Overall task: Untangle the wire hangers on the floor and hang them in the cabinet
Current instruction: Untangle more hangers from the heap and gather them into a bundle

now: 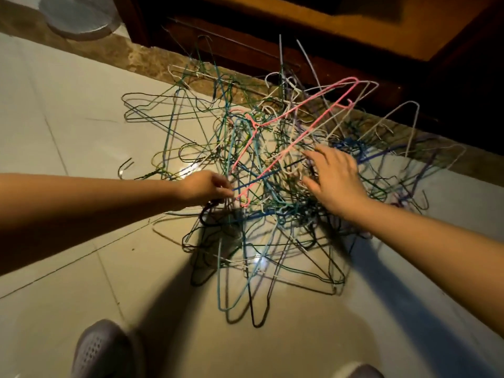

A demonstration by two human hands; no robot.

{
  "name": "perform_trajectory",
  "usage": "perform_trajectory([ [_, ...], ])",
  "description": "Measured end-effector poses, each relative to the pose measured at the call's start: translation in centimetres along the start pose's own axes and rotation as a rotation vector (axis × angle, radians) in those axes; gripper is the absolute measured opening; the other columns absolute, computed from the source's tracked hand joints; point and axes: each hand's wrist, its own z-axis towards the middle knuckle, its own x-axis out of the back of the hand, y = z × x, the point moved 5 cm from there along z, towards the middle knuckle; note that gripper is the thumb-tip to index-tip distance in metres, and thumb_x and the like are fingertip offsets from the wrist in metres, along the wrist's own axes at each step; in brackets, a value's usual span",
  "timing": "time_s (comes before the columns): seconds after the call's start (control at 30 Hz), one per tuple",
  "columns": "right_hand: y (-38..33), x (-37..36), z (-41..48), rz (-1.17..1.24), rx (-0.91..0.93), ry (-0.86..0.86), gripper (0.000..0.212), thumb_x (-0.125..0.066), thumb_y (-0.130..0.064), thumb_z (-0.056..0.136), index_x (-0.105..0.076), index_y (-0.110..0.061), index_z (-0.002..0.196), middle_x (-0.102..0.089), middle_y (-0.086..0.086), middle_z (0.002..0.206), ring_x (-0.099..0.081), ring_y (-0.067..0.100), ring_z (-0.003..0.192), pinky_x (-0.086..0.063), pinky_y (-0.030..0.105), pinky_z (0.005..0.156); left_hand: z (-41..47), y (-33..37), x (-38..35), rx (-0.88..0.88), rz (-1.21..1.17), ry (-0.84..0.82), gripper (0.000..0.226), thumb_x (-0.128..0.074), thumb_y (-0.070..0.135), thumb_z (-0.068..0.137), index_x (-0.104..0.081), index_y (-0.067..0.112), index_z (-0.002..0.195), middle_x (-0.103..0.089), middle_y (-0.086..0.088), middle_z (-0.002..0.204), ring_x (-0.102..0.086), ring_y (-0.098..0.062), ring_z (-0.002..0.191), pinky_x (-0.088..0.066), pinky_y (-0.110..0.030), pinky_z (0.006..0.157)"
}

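Observation:
A tangled heap of wire hangers [272, 236] in green, blue, white, black and purple covers the tiled floor in the middle of the view. A pink hanger [316, 97] stands tilted on top of the heap. My left hand [203, 188] is at the heap's left side, its fingers curled and pinching a blue wire beside the pink hanger's hook. My right hand [334, 177] reaches over the heap's right side with fingers spread, touching the wires. The dark wooden cabinet [313, 36] stands just behind the heap.
A marble threshold strip [131, 54] runs along the cabinet's base. A pale round object [77, 16] sits at the top left. A single dark hook [124, 167] lies apart to the left of the heap. A grey shoe [101, 350] is at the bottom edge.

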Motion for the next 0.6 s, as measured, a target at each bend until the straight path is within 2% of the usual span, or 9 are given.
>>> perform_trajectory([
  [0.13, 2.8, -0.9, -3.1, -0.034, -0.014, -0.072, 0.053, -0.051, -0.038, 0.091, -0.035, -0.022, 0.140, -0.039, 0.004, 0.140, -0.034, 0.025, 0.130, -0.022, 0.040, 0.108, -0.8, -0.6, -1.3, 0.109, -0.109, -0.039, 0.015, -0.050, 0.011, 0.094, -0.054, 0.011, 0.080, -0.045, -0.006, 0.066, -0.049, -0.015, 0.057, -0.044, -0.019, 0.042],
  [0.27, 4.5, -3.2, -4.3, 0.030, -0.109, -0.240, 0.034, -0.048, -0.037, 0.093, -0.054, -0.019, 0.121, -0.058, 0.009, 0.120, -0.050, 0.028, 0.112, -0.041, 0.038, 0.093, -2.2, -1.1, -2.1, 0.194, -0.128, -0.060, 0.010, -0.048, 0.018, 0.096, -0.052, 0.011, 0.090, -0.049, -0.006, 0.070, -0.056, -0.015, 0.056, -0.051, -0.026, 0.048],
  [0.33, 3.8, -3.8, -4.6, 0.041, -0.132, -0.214, 0.027, -0.046, -0.035, 0.094, -0.060, -0.018, 0.108, -0.063, 0.010, 0.110, -0.054, 0.029, 0.104, -0.042, 0.037, 0.089, -2.8, -1.9, -2.0, 0.225, -0.126, -0.037, 0.011, -0.051, 0.021, 0.095, -0.054, 0.011, 0.089, -0.053, -0.006, 0.070, -0.057, -0.016, 0.059, -0.055, -0.033, 0.059],
  [0.4, 2.7, -4.5, -5.1, 0.085, -0.197, -0.127, 0.025, -0.044, -0.032, 0.094, -0.061, -0.018, 0.108, -0.062, 0.010, 0.111, -0.052, 0.029, 0.106, -0.037, 0.036, 0.089, -3.4, -2.7, -2.4, 0.232, -0.172, 0.012, 0.013, -0.053, 0.022, 0.094, -0.057, 0.010, 0.089, -0.057, -0.006, 0.071, -0.059, -0.015, 0.059, -0.055, -0.033, 0.065],
  [0.53, 1.2, -5.5, -6.5, 0.357, -0.407, 0.037, 0.027, -0.043, -0.029, 0.096, -0.058, -0.018, 0.116, -0.059, 0.007, 0.118, -0.050, 0.028, 0.110, -0.036, 0.038, 0.093, -4.5, -3.7, -3.7, 0.151, -0.360, 0.162, 0.017, -0.048, 0.018, 0.095, -0.056, 0.005, 0.090, -0.049, -0.007, 0.072, -0.051, -0.016, 0.060, -0.052, -0.023, 0.054],
  [0.6, 0.9, -5.9, -6.8, 0.458, -0.443, 0.011, 0.030, -0.042, -0.035, 0.097, -0.057, -0.018, 0.117, -0.063, 0.007, 0.113, -0.055, 0.029, 0.103, -0.044, 0.040, 0.090, -4.7, -3.5, -3.8, 0.113, -0.338, 0.200, 0.019, -0.047, 0.019, 0.096, -0.058, 0.004, 0.091, -0.045, -0.005, 0.070, -0.044, -0.013, 0.058, -0.045, -0.020, 0.045],
])
